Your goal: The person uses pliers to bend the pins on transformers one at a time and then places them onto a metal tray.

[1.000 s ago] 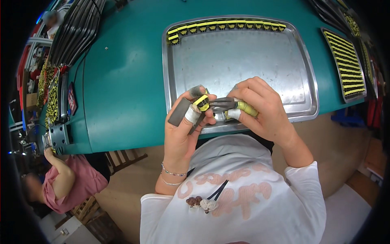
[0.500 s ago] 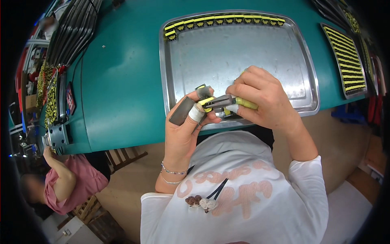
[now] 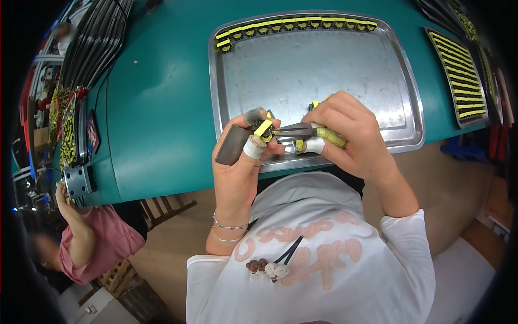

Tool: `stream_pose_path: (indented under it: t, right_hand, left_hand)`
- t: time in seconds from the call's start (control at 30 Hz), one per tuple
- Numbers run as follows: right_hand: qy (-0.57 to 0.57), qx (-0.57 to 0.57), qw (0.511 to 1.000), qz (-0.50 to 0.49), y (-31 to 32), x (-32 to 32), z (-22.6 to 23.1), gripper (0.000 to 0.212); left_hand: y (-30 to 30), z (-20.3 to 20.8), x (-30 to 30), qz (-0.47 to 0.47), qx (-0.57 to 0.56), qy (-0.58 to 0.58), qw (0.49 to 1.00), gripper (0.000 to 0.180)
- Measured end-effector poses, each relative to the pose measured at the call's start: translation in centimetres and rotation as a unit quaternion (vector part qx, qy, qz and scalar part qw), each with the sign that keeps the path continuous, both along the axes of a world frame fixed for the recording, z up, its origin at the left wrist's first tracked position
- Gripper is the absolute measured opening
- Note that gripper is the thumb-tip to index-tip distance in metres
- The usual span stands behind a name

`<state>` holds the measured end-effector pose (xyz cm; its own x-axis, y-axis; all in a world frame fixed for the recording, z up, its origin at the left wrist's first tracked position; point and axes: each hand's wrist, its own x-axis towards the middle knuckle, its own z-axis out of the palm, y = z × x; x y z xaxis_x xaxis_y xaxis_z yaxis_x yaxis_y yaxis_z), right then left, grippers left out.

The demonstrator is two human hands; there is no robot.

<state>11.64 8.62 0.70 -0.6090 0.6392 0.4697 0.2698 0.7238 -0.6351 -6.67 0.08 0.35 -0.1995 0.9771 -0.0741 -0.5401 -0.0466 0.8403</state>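
Note:
My left hand (image 3: 237,167), its fingers taped, pinches a small black part with a yellow top (image 3: 263,129) above the near-left side of a metal tray (image 3: 213,97). A dark grey rectangular block (image 3: 232,146) also lies in this hand, against the palm. Closed round long-nose pliers (image 3: 297,130) with a yellow-green grip, my right hand (image 3: 350,129) points the dark jaws leftward, their tips at the part. Whether the jaws grip anything is hidden. Similar yellow-and-black pieces (image 3: 299,144) show beside my right thumb and fingertips; how they are supported is unclear.
A row of yellow-and-black parts (image 3: 288,24) lines the tray's far edge. Another tray packed with yellow strips (image 3: 458,75) lies at the right. Black cable bundles (image 3: 97,43) stand at the far left of the green table (image 3: 156,108). A person in pink (image 3: 108,237) works at left.
My left hand has shifted slightly left and turned the part, so its yellow top shows more. The plier tips have drawn back a little from over it. My right hand stays closed round the pliers.

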Motion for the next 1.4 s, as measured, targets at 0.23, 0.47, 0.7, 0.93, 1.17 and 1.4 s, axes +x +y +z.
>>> stream_pose_path:
  t: [0.23, 0.47, 0.7, 0.93, 1.17, 1.4]
  right_hand:
    - [-0.025, 0.011, 0.999, -0.022, -0.8, -0.1, 0.2, 0.025]
    - [-0.059, 0.032, 0.997, -0.024, -0.9, 0.0, 0.4, 0.025]
    - [-0.037, 0.052, 0.998, -0.028, -1.3, 0.1, -0.8, 0.024]
    - [-0.037, 0.017, 0.998, -0.042, -1.2, -0.2, -0.4, 0.024]
    - [-0.022, 0.028, 0.999, -0.04, -1.2, -0.6, -0.5, 0.025]
    - [-0.045, 0.048, 0.996, -0.065, -2.0, -1.1, -0.7, 0.024]
  left_hand:
    - [-0.4, -0.1, 0.6, 0.043, 0.022, 0.089, 0.995, 0.034]
    - [-0.6, 0.2, 1.1, 0.083, 0.045, 0.183, 0.979, 0.033]
    - [-0.6, -0.2, 1.0, 0.069, 0.047, 0.17, 0.982, 0.031]
    - [-0.4, -0.5, 1.3, 0.081, 0.042, 0.105, 0.99, 0.033]
    - [-0.4, -0.7, 0.8, 0.084, 0.051, 0.125, 0.987, 0.032]
    - [-0.7, -1.5, 1.0, 0.123, 0.092, 0.193, 0.969, 0.028]
